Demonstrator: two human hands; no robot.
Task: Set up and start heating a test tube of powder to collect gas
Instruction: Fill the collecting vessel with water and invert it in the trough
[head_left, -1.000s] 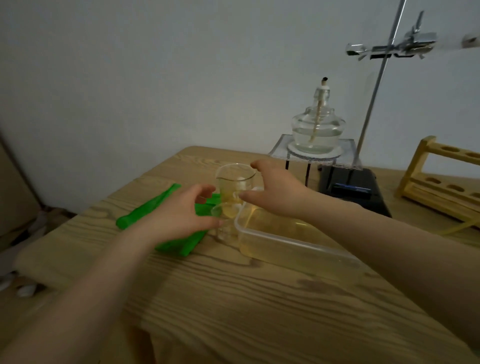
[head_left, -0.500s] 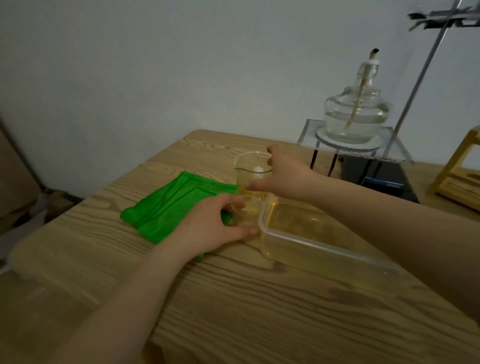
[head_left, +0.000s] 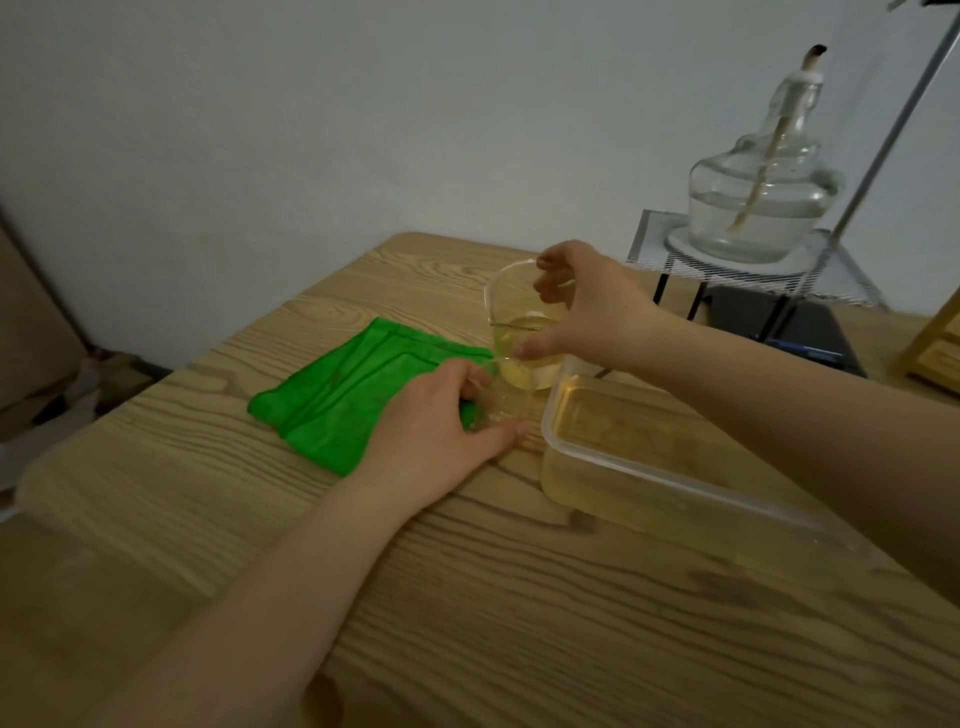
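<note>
A makeshift chemistry bench is suggested, set up on a wooden table against a plain wall. An alcohol lamp is stood on wire gauze over a tripod, beside a retort stand rod (its clamp barely seen). A glass beaker and a water-filled plastic trough are laid out.

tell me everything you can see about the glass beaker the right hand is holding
The beaker is clear glass with a rounded rim, tilted toward the left, and holds a little pale yellowish liquid. The right hand grips it from the right, fingers over the rim and thumb on the side wall. It is at the corner of the plastic tub, beside the green cloth, above a small clear container held by the left hand.
</note>
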